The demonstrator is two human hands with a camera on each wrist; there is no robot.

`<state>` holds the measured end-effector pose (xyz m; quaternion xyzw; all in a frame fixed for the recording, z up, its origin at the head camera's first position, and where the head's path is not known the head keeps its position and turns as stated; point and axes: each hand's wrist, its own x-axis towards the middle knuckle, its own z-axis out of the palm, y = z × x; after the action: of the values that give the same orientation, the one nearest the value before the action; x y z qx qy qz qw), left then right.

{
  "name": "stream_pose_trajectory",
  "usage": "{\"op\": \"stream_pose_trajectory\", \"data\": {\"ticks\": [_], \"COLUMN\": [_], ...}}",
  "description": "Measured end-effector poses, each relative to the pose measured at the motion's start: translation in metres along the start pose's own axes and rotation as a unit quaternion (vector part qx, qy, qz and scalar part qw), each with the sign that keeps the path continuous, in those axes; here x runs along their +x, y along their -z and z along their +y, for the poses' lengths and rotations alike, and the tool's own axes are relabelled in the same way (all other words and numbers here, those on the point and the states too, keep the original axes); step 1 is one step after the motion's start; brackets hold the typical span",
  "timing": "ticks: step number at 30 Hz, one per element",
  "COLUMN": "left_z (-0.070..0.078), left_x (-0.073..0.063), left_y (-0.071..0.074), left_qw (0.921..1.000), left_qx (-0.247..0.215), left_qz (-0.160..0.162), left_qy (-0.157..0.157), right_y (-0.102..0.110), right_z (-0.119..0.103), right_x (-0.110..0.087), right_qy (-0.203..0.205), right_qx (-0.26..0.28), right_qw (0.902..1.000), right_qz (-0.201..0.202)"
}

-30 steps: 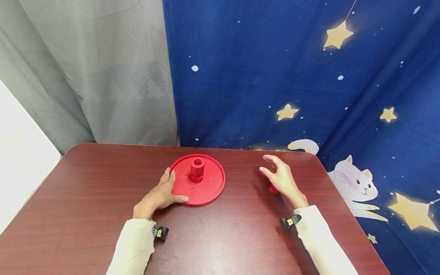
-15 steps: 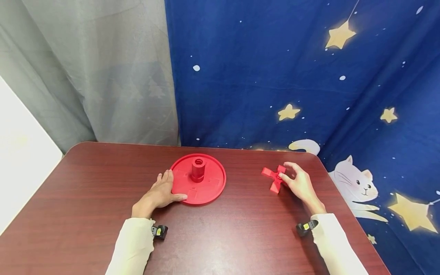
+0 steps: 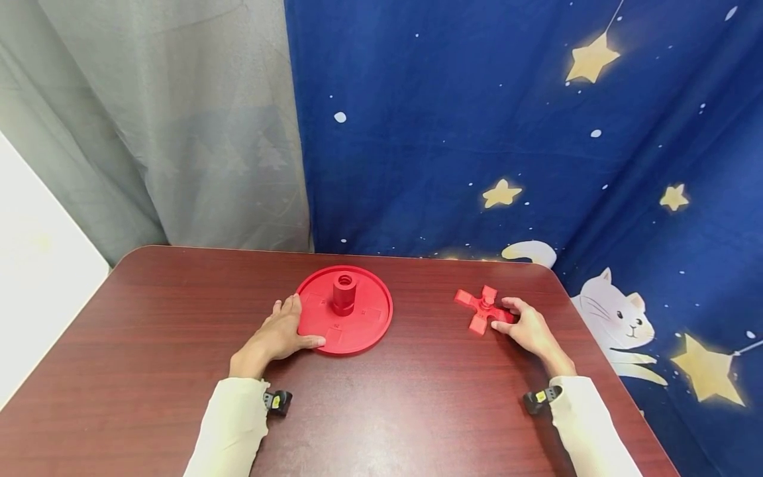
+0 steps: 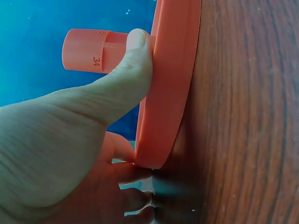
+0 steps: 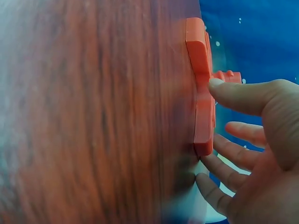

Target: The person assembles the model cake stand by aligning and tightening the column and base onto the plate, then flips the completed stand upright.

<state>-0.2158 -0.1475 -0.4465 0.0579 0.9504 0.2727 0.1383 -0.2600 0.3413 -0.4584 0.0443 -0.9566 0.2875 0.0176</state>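
Observation:
A red round base (image 3: 367, 328) with a raised rim and an upright hollow post (image 3: 344, 295) lies on the table. My left hand (image 3: 277, 334) holds its left edge, thumb over the rim and fingers along the outside. The number 34 shows on the post (image 4: 84, 50) in the left wrist view. To the right lies a red cross-shaped piece (image 3: 479, 303) with a ridged stub standing at its centre. My right hand (image 3: 533, 333) is at its right arm, thumb and fingers on either side. In the right wrist view the fingers (image 5: 236, 154) are spread and loosely bent.
The brown wooden table (image 3: 381, 411) has rounded far corners. Behind it hang a grey curtain (image 3: 208, 132) and a blue curtain (image 3: 417, 132) with stars and a white cat. Each wrist wears a small black camera (image 3: 277, 402).
My right hand has drawn back to the right from over the cross-shaped piece to its right arm, uncovering most of it. The left hand stays at the base.

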Motion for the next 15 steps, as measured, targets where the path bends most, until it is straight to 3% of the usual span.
{"op": "stream_pose_trajectory", "data": {"ticks": [9, 15], "left_z": [-0.0007, -0.0014], "left_x": [0.0002, 0.0011], "left_y": [0.0001, -0.0009], "left_qw": [1.0000, 0.9999], "left_qx": [-0.006, -0.011], "left_qz": [-0.001, 0.000], "left_qy": [0.002, 0.001], "right_y": [-0.0078, -0.0105], "right_z": [-0.0044, -0.0046], "right_x": [0.0031, 0.0034], "right_qy": [0.009, 0.001], "right_qx": [-0.076, -0.086], "right_qw": [0.9971, 0.9962], "right_qz": [0.002, 0.005]}}
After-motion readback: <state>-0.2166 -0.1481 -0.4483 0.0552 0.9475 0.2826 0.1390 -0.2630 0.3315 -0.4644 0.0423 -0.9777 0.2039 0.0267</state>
